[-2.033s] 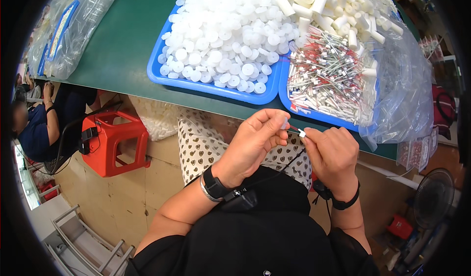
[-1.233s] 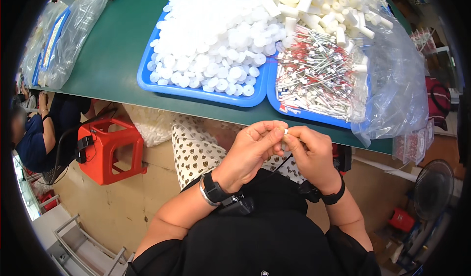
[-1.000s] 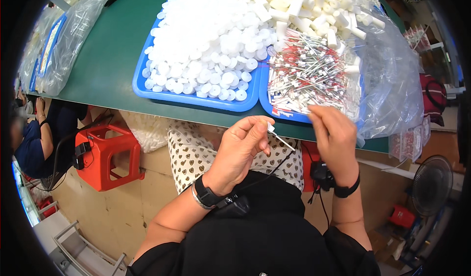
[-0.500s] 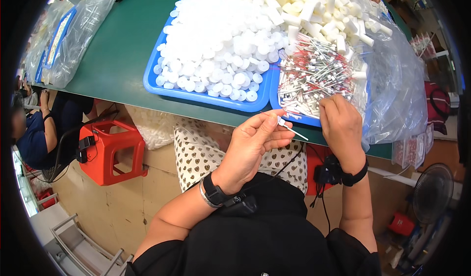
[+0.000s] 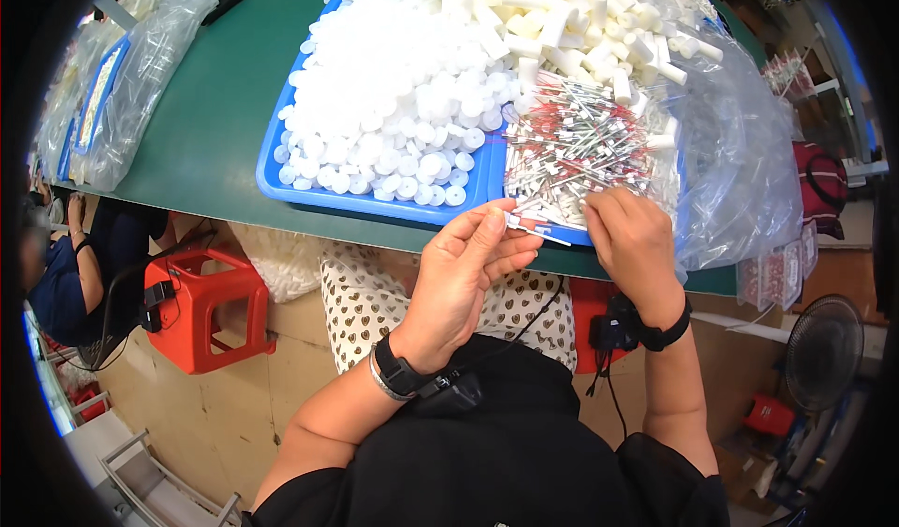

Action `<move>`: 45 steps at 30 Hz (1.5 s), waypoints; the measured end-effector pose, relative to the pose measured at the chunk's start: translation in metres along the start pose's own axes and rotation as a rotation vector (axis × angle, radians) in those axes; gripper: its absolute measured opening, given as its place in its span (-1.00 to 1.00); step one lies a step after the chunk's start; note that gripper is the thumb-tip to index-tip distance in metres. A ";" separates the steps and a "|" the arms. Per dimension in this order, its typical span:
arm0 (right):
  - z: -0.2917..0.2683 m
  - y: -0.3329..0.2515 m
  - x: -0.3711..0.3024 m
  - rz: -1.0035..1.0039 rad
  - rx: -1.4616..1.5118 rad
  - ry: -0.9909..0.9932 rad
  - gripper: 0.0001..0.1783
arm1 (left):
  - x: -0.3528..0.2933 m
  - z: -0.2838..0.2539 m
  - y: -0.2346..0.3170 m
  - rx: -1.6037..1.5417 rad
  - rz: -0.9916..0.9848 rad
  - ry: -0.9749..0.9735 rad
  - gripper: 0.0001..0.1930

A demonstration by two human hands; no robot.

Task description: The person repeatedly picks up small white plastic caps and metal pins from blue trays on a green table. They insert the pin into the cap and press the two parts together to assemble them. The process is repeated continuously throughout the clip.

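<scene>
White piece (image 5: 539,232) partly behind left fingers (image 5: 486,231)

A red plastic stool (image 5: 192,307) stands to your left, a caged fan (image 5: 824,352) and maroon bag (image 5: 817,188) to your right.

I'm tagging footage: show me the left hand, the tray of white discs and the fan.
Left hand (image 5: 457,276): head view, middle of the hand.
Tray of white discs (image 5: 375,206): head view, front rim.
Fan (image 5: 824,351): head view, grille.
</scene>
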State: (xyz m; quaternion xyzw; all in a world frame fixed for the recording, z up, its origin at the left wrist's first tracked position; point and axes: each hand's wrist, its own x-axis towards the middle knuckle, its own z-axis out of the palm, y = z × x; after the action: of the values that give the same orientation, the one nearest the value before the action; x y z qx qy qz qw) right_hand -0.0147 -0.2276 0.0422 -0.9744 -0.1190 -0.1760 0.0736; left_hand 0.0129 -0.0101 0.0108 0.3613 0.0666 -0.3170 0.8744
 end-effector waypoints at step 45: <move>-0.016 -0.033 -0.012 0.620 1.195 -0.371 -0.72 | 0.008 0.017 -0.013 0.147 0.027 -0.178 -0.61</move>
State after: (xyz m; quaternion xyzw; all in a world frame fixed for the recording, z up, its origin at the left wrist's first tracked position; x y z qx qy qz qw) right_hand -0.0396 -0.2018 0.0562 -0.7699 0.0774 0.1183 0.6224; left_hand 0.0092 -0.0325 0.0133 0.3955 -0.0396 -0.3401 0.8522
